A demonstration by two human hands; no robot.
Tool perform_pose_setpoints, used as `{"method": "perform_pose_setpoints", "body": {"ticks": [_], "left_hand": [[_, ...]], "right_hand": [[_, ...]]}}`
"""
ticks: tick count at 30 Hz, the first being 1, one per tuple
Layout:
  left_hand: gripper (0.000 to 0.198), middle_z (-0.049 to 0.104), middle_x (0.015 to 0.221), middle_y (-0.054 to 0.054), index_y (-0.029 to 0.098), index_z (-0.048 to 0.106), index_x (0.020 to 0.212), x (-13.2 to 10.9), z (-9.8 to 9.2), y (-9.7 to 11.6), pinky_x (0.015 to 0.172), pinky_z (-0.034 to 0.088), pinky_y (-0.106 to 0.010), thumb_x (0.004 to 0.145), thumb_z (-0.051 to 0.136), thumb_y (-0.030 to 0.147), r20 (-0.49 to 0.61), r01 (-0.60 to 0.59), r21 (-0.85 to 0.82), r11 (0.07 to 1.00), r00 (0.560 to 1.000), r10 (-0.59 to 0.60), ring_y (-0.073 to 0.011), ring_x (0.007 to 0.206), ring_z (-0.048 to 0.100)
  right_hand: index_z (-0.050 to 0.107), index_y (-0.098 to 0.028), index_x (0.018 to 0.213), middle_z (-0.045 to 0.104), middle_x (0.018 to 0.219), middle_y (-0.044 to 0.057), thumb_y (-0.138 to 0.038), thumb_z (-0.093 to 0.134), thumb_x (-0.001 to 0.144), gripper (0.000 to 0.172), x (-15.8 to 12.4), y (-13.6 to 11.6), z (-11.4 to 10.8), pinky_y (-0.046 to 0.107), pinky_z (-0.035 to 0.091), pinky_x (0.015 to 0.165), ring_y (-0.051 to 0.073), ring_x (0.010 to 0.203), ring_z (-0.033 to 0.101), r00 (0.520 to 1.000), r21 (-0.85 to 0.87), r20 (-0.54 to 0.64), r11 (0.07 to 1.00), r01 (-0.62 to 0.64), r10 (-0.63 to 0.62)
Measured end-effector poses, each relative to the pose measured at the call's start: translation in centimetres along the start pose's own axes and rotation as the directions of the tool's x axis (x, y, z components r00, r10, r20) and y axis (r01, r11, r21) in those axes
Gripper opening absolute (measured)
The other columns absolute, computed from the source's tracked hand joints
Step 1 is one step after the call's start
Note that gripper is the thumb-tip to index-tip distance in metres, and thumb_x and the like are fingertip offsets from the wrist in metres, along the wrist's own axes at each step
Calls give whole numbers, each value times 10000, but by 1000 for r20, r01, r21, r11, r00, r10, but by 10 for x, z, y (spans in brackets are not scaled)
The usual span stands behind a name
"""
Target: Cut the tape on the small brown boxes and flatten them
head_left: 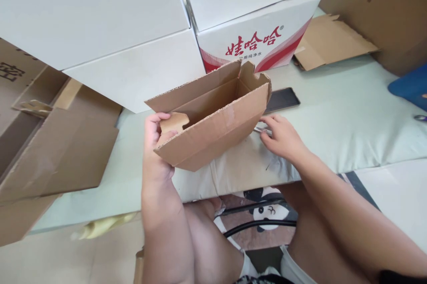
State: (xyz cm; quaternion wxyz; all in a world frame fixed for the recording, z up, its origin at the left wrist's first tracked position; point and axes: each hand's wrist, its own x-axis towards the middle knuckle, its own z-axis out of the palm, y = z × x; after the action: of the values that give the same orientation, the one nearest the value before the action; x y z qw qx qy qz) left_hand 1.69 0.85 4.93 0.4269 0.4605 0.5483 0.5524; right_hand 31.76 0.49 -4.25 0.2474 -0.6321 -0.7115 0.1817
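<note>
A small brown cardboard box, half folded with its top open, is held up over the pale green surface. My left hand grips the box's left end, thumb pressed on a folded tab. My right hand rests on the surface just right of the box, its fingers closed round a thin metal object that I cannot identify. A dark phone lies flat just behind my right hand.
Big white cartons stand at the back, one printed in red. Open brown cartons crowd the left side, flat cardboard and another carton the back right. A blue object is at the right edge.
</note>
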Motion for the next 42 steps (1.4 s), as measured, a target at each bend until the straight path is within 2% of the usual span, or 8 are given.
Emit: {"method": "perform_pose_setpoints", "body": {"ticks": [4,9,14,18,27,31,35,42], "left_hand": [[349,658,1095,-19,281,555,1040,2,-2,-1,590,489,-274,788,766,396,-13,-9,-12,1000,1000,8,-172,788,622],[337,674,1074,-15,281,545,1040,5,-5,-4,576,487,-278,788,756,355,1,17,-24,1000,1000,-17,-171,758,625],[370,690,1087,-8,286,543,1038,8,-7,-8,497,438,-273,747,771,275,46,55,-31,998,998,-53,-162,679,623],[371,692,1077,-11,282,547,1027,9,-7,-9,500,444,-271,738,780,295,60,51,-25,998,997,-49,-171,704,644],[321,696,1030,-12,297,603,1012,5,-3,-9,508,460,-265,737,768,307,82,48,-4,999,995,-47,-170,699,657],[297,696,984,-18,296,616,988,1,3,-4,508,466,-261,725,755,285,89,55,7,998,994,-55,-168,677,652],[301,692,946,-17,279,630,983,-2,6,0,488,452,-240,709,754,290,72,43,-10,999,996,-43,-139,621,617],[339,706,1008,-19,259,608,1066,3,-6,-9,554,515,-259,775,762,339,181,-1,37,999,983,-5,-150,686,650]], "right_hand": [[595,-215,1292,697,1242,140,-230,575,778,515,-1,-6,-1,529,534,981,330,1136,655,984,267,-13,947,176,-179],[521,-239,1207,669,1228,119,-329,652,811,427,-3,-17,-4,494,536,993,292,1140,652,985,428,-140,890,156,-105],[507,-252,1139,648,1089,71,-309,679,805,381,-4,-18,-5,451,548,948,242,1024,649,981,451,-173,879,155,-84],[443,-268,1293,616,1303,114,-352,691,812,548,-4,-16,-2,491,541,1016,275,1187,642,975,506,-209,845,171,-73],[356,-295,1426,549,1477,142,-356,694,849,671,-5,-12,3,516,540,1047,287,1256,650,981,567,-188,810,149,-49],[384,-303,1409,574,1445,131,-360,697,870,626,-5,-11,2,516,540,1067,287,1269,646,978,571,-206,808,148,-33],[360,-317,1445,501,1518,139,-371,698,887,655,-5,-11,0,500,538,1092,284,1333,610,959,573,-281,798,186,-21],[434,-323,1444,563,1485,101,-435,735,884,646,-3,-7,5,544,488,1167,294,1350,593,965,598,-239,766,236,-111]]}}
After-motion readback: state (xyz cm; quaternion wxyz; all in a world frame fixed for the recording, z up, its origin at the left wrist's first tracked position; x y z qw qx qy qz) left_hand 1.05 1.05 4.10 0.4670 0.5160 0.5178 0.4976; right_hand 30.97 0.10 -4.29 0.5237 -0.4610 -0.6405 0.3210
